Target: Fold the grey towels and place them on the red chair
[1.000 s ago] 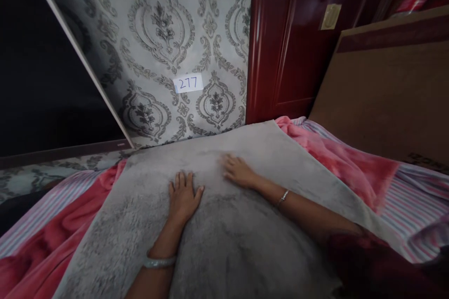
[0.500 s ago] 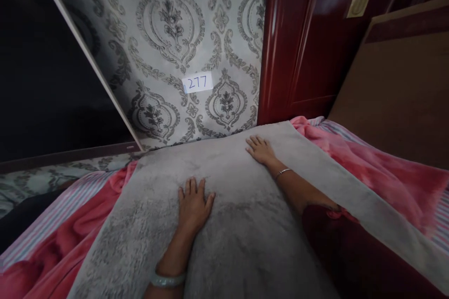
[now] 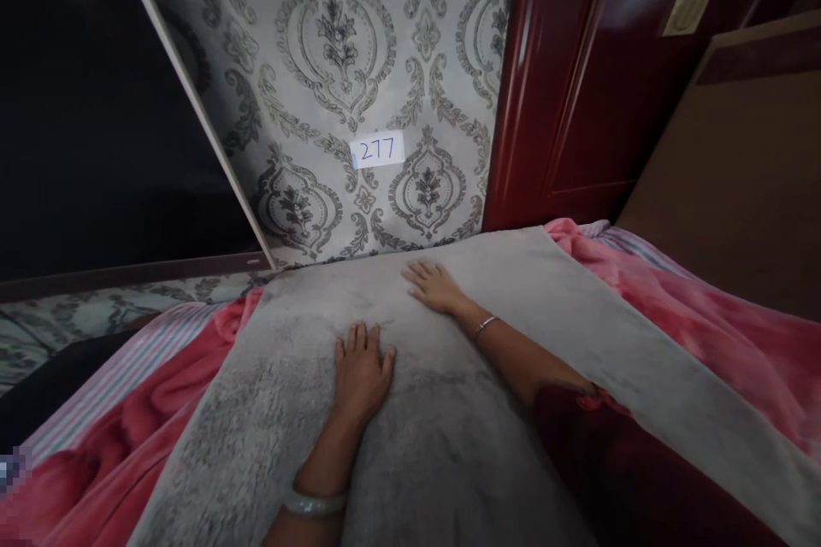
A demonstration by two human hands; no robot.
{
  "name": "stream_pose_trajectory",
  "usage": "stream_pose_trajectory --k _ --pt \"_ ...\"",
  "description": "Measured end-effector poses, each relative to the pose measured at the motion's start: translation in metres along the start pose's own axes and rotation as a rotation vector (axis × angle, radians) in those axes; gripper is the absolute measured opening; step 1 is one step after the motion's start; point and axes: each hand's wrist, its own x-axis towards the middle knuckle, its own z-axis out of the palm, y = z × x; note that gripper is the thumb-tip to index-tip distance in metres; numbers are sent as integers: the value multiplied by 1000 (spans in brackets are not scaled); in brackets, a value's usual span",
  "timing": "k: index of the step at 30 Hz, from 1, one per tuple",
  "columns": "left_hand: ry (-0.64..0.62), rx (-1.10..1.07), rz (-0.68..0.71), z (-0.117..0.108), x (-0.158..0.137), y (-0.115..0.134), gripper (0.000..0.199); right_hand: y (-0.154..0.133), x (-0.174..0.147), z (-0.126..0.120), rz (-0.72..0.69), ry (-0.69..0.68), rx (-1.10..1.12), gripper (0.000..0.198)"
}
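A grey plush blanket lies spread out flat in front of me, reaching to the wall. My left hand rests palm down on its middle, fingers spread, with a pale green bangle on the wrist. Farther off and to the right, my right hand is also flat on the fabric with its fingers apart, slightly blurred. A thin silver bracelet circles that wrist. Neither hand grips anything. Faint creases show in the blanket near the left fingertips.
Pink-red blankets over striped bedding show on both sides. Behind stands a patterned wall with a paper label reading 277. A large black screen leans at left; a dark red wood panel and a brown board are at right.
My right hand has slid left across the grey blanket, closer to my left hand. My left hand stays nearly in place on the fabric. The view has shifted slightly.
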Motion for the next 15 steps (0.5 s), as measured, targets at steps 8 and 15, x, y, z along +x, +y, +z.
stream_pose_trajectory --k 8,15 --pt "-12 -27 -1 -1 0 -2 60 98 -50 -22 515 -4 -112 63" --pt "9 -74 1 1 1 -1 59 185 -172 -27 838 33 -102 67"
